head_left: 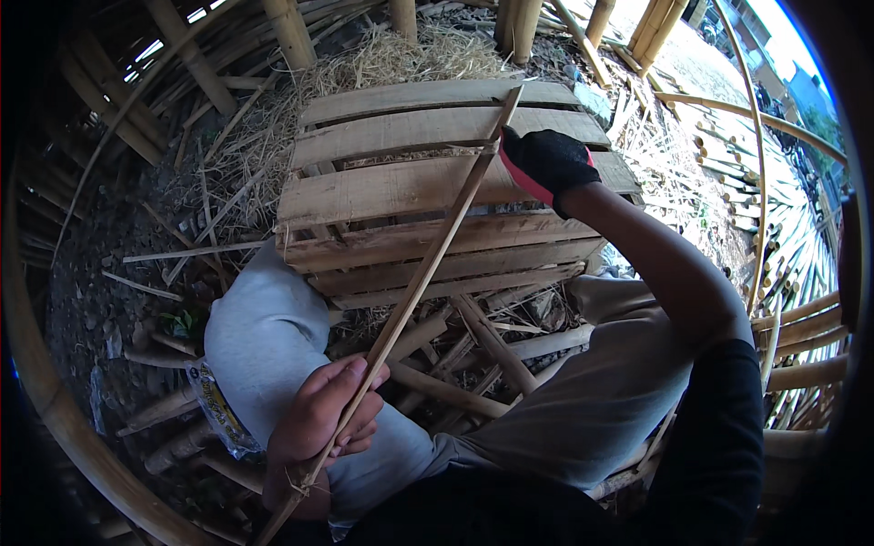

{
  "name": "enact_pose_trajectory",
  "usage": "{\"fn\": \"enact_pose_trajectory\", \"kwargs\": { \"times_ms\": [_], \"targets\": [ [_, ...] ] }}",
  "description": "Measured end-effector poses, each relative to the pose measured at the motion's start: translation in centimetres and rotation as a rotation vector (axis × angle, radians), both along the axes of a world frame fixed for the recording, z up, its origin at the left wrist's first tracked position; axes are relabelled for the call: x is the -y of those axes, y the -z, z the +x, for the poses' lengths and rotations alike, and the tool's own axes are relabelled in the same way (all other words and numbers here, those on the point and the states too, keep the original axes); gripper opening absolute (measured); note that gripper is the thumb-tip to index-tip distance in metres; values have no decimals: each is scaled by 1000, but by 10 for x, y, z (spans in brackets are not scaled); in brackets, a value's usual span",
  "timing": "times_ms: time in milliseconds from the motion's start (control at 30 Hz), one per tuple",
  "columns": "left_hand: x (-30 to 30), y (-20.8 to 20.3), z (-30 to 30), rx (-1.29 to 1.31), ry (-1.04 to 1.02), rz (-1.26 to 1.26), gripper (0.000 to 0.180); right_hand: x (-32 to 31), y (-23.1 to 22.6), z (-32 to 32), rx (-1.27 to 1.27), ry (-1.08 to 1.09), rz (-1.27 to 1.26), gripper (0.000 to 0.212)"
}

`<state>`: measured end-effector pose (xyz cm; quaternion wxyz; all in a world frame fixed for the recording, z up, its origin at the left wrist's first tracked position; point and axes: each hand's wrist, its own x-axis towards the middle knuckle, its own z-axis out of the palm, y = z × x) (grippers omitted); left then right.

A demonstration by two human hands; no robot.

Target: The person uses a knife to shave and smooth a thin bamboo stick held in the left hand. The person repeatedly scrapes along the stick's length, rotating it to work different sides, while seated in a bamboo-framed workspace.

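Bamboo strip point(439, 247) runs from lower left, slanting up over the crate; split narrow, ragged near its upper end, so shaping looks partway (amount left unclear). Left hand point(314, 409), bare: grip closed round the strip's lower part. Slatted wooden crate point(382, 189) beyond. Right hand point(551, 164), gloved: curled at the upper part, can't tell if gripping.
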<state>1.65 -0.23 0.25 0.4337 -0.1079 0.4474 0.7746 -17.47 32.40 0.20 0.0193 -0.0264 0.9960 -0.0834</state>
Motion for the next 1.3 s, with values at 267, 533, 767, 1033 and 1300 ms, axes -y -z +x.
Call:
{"fn": "enact_pose_trajectory", "kwargs": {
  "times_ms": [267, 533, 767, 1033, 1300],
  "targets": [
    [6, 7, 2, 78, -34, 207, 29, 75, -7, 84, -106, -286, -96, 63],
    [11, 21, 3, 146, -87, 411, 28, 75, -4, 85, -80, -255, -126, 62],
    [8, 19, 4, 158, -134, 501, 26, 25, 4, 14, -84, -14, -129, 61],
    [8, 28, 2, 197, -128, 627, 25, 55, -17, 50, -19, -185, -68, 62],
    [6, 23, 0, 101, -111, 495, 23, 78, -13, 92, 25, -448, -42, 64]
  ]
}}
